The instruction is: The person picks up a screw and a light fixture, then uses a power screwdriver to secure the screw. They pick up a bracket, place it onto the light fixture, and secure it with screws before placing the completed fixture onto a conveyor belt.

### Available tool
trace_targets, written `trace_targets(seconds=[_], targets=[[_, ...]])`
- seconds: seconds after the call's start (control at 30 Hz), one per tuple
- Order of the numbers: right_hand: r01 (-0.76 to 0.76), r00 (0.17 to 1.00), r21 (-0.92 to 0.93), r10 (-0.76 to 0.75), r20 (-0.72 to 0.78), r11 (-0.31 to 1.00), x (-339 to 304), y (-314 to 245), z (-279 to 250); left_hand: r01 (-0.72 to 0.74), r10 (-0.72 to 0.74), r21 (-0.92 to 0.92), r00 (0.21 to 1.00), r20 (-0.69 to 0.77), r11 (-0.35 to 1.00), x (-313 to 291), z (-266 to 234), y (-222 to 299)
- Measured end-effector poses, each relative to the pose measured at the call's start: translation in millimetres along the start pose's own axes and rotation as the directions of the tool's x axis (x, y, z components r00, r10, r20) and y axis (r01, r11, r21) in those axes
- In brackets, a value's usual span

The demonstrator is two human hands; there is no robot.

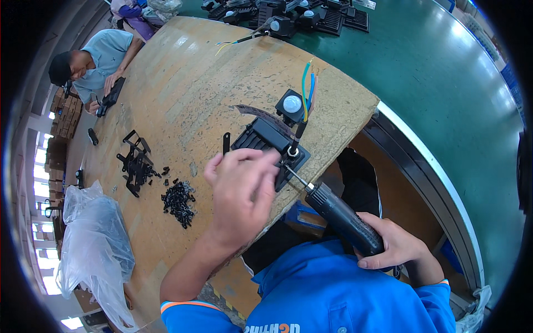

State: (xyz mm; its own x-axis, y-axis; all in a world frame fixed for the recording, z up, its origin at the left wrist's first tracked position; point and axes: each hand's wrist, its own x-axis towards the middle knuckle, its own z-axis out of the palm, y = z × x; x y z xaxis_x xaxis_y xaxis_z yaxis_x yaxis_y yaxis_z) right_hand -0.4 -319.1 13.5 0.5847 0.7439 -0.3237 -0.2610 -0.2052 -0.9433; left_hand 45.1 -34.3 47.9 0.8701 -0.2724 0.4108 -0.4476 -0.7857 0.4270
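A black floodlight (266,135) with a finned housing lies near the table's edge. Its motion sensor (291,104) has a white dome, and a cable (307,95) with green-yellow and blue wires rises beside it. My right hand (391,241) is wrapped round a black electric screwdriver (344,216). The driver's bit slants up and left to the floodlight's near corner. My left hand (244,188) reaches over the housing, its slightly blurred fingers bent together by the bit's tip. Anything between those fingertips is hidden.
Left of my left hand are a pile of small black screws (179,203) and black brackets (133,161). A clear plastic bag (94,238) hangs over the left edge. Across the table a co-worker (102,61) handles a dark part. More floodlights (294,19) lie on the green surface (422,66).
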Motion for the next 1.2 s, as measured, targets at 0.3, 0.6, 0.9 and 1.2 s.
trace_targets(seconds=[0.3,0.6,0.9,1.2], targets=[[0.004,1.000,0.005,-0.004,0.001,1.000,-0.1,2.5,0.0,0.441,-0.465,-0.216,0.882,-0.072,0.871,3.2,6.3,-51.5],[-0.077,0.997,0.030,0.077,-0.007,0.997,-11.3,9.9,-4.2,0.214,-0.220,-0.068,0.972,-0.088,0.974,34.4,1.6,-38.9],[-0.075,0.997,-0.005,0.075,-0.012,0.997,-8.1,5.4,-6.5,0.209,-0.211,-0.042,0.975,-0.067,0.977,40.1,12.1,-47.8],[-0.109,0.994,-0.005,0.108,-0.008,0.994,-3.8,-6.2,-9.3,-0.073,0.065,-0.068,0.992,-0.109,0.995,44.1,33.7,-60.0]])
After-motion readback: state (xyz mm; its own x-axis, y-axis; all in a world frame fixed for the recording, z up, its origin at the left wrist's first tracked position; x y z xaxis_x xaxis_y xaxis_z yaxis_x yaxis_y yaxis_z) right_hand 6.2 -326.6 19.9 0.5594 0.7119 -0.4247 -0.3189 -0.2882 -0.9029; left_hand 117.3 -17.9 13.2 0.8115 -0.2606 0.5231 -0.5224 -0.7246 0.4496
